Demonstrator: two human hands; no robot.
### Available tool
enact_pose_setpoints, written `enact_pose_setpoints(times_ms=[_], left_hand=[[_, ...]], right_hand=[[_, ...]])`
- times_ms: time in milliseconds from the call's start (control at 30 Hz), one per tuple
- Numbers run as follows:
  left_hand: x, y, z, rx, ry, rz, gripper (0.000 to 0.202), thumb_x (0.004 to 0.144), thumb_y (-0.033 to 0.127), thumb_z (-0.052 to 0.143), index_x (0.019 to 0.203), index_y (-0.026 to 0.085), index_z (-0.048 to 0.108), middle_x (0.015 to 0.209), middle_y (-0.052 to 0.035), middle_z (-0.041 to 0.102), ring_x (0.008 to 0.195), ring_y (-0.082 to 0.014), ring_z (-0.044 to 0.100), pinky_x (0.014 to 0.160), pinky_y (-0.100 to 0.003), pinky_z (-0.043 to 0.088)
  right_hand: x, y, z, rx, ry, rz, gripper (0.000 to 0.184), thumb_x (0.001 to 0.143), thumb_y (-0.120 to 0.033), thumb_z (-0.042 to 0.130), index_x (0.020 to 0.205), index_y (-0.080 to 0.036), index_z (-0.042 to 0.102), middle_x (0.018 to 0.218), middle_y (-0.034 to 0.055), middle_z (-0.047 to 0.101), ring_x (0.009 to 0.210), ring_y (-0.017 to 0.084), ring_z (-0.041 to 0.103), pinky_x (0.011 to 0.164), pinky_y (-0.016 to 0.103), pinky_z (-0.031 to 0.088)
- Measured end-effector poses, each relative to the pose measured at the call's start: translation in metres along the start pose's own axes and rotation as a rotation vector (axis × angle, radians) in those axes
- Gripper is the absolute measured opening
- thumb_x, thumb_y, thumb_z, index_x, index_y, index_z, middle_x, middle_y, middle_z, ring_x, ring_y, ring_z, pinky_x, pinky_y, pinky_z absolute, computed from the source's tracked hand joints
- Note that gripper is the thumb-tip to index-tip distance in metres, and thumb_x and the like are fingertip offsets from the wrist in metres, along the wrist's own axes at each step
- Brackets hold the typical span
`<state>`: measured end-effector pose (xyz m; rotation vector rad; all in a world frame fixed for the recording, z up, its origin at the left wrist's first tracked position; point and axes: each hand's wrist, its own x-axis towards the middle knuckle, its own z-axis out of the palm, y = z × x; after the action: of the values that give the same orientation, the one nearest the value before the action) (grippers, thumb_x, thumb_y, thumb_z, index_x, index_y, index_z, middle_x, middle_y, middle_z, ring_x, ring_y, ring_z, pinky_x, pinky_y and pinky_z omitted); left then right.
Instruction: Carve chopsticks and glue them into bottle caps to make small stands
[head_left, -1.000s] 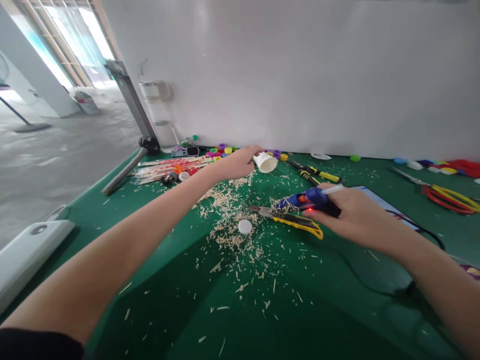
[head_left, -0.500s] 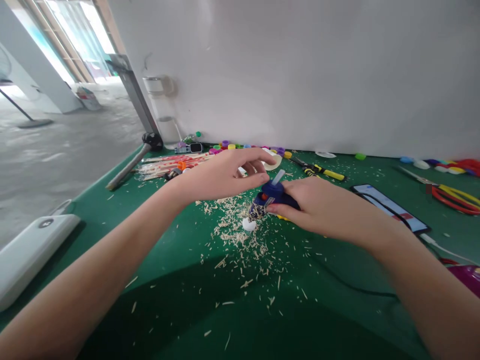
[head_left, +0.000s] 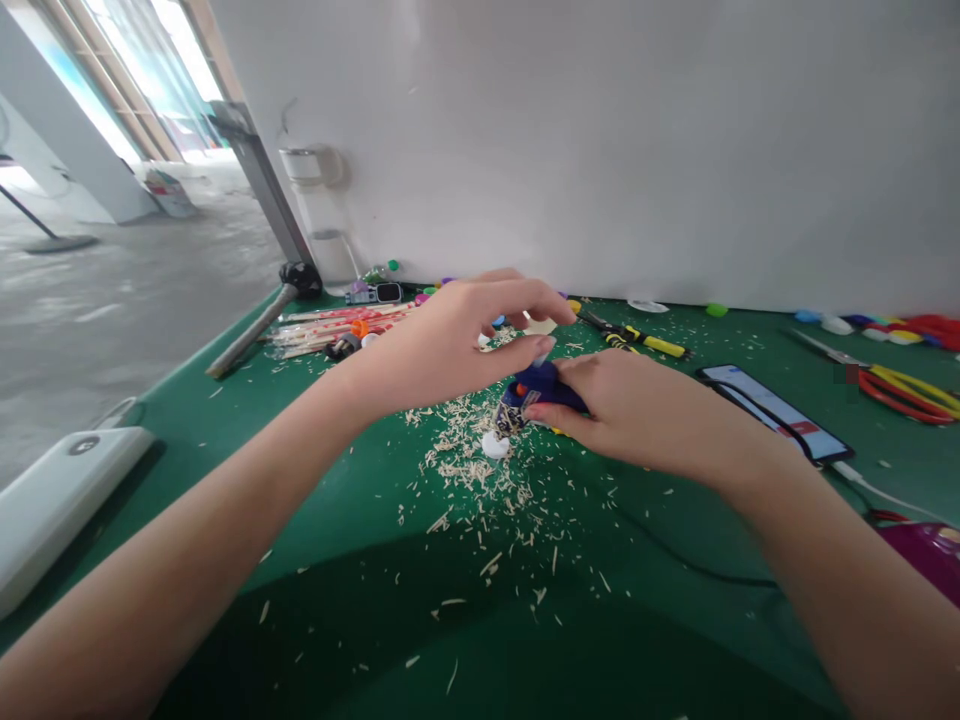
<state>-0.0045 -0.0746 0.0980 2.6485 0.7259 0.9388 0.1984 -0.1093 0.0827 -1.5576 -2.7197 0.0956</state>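
Note:
My right hand (head_left: 615, 405) is wrapped round a blue glue gun (head_left: 536, 385), whose nozzle end points down and left. Wood shavings cling to the gun's front. Just under it a small white round piece (head_left: 495, 445) lies among scattered wood shavings (head_left: 469, 470) on the green table (head_left: 337, 560). Above the gun hovers my left hand (head_left: 480, 335), fingers arched and parted from the thumb. The left thumb tip is at the translucent glue stick (head_left: 540, 356) rising from the gun's back and covers most of it; whether it touches is unclear.
A hammer (head_left: 255, 325) and wrapped sticks (head_left: 322, 330) lie at the back left, near a white power bank (head_left: 64, 505). Yellow-handled pliers (head_left: 652, 345), a phone (head_left: 776, 410) with a cable, and scissors (head_left: 892, 385) lie to the right. A white wall (head_left: 600, 150) stands behind.
My left hand has moved right, its thumb now reaching over the glue stick, which stood in plain sight before. My right hand keeps the glue gun at nearly the same place.

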Motion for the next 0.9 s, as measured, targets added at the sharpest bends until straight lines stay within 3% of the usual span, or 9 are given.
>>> enact_pose_setpoints(times_ms=[900], left_hand=[[-0.0006, -0.0017, -0.001, 0.038, -0.065, 0.004, 0.021, 0.089, 0.026, 0.05, 0.102, 0.023, 0.067, 0.108, -0.0051, 0.066, 0.094, -0.0155, 0.061, 0.078, -0.029, 0.048]], right_hand=[[0.0012, -0.0014, 0.0031, -0.006, 0.0, 0.018, 0.051, 0.091, -0.059, 0.033, 0.092, -0.016, 0.06, 0.074, 0.0095, 0.064, 0.063, 0.02, 0.058, 0.056, 0.033, 0.035]])
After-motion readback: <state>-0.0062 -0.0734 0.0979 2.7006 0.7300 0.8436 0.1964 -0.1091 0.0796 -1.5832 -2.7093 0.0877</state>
